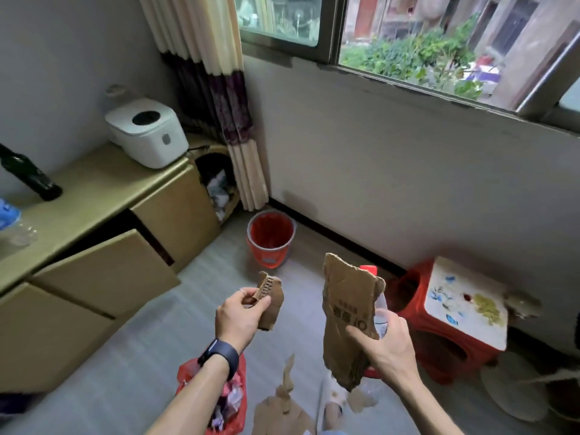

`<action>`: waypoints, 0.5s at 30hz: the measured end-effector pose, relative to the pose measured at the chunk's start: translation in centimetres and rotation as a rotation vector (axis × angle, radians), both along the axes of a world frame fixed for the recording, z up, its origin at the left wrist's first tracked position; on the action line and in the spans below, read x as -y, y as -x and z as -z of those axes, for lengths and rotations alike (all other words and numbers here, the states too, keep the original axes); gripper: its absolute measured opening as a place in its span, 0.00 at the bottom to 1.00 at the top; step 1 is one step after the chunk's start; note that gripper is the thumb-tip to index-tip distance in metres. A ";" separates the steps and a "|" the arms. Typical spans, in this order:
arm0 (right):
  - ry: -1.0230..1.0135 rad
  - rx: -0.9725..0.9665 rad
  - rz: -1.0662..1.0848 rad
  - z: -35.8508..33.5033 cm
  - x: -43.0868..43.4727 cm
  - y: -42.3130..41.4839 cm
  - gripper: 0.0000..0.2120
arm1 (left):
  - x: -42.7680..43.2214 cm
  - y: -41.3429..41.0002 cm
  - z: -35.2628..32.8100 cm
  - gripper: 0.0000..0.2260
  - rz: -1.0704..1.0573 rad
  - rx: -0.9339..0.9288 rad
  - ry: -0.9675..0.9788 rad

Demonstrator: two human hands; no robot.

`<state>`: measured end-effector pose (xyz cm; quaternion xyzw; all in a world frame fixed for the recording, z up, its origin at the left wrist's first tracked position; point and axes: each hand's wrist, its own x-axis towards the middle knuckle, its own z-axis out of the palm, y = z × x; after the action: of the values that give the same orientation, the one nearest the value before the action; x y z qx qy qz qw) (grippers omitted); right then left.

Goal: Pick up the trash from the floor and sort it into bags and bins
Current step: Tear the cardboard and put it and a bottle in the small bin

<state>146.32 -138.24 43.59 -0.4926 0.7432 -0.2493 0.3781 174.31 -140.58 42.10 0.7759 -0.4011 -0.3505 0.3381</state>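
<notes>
Above the grey floor (pixel 175 315), my left hand (pixel 237 318) pinches a small cardboard scrap (pixel 272 304) and my right hand (pixel 387 343) grips a larger cardboard piece (pixel 346 309) with a plastic bottle (pixel 381 317) behind it, a red trash bag (pixel 233 403) below my left wrist.

You've a small torn brown cardboard scrap (pixel 271 301) at centre frame, a large printed brown cardboard sheet (pixel 343 318) upright beside it, red plastic trash bag (pixel 184 376) bottom centre.

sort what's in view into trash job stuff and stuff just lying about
Job: small cardboard piece (left hand), large cardboard piece and plastic bottle (right hand), floor scraps, red bag, red bucket.
Lying about: white appliance, dark bottle, red stool.
</notes>
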 end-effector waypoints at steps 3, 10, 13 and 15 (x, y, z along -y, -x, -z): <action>-0.063 0.055 -0.014 1.6 4.5 0.3 0.29 | 3.8 -0.3 -0.6 0.06 -0.050 0.017 0.004; -0.197 0.158 -0.110 1.8 16.1 0.0 0.29 | 13.6 -0.9 -0.6 0.06 -0.198 0.005 -0.075; -0.227 0.137 -0.130 2.4 19.9 -0.8 0.28 | 16.8 -1.0 0.1 0.07 -0.247 -0.047 -0.110; -0.247 0.155 -0.110 2.4 22.7 -2.1 0.26 | 19.1 -1.5 1.1 0.06 -0.255 -0.068 -0.130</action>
<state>148.44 -160.95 41.14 -0.4617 0.7086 -0.1720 0.5051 175.80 -159.70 40.96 0.8284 -0.2641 -0.3562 0.3422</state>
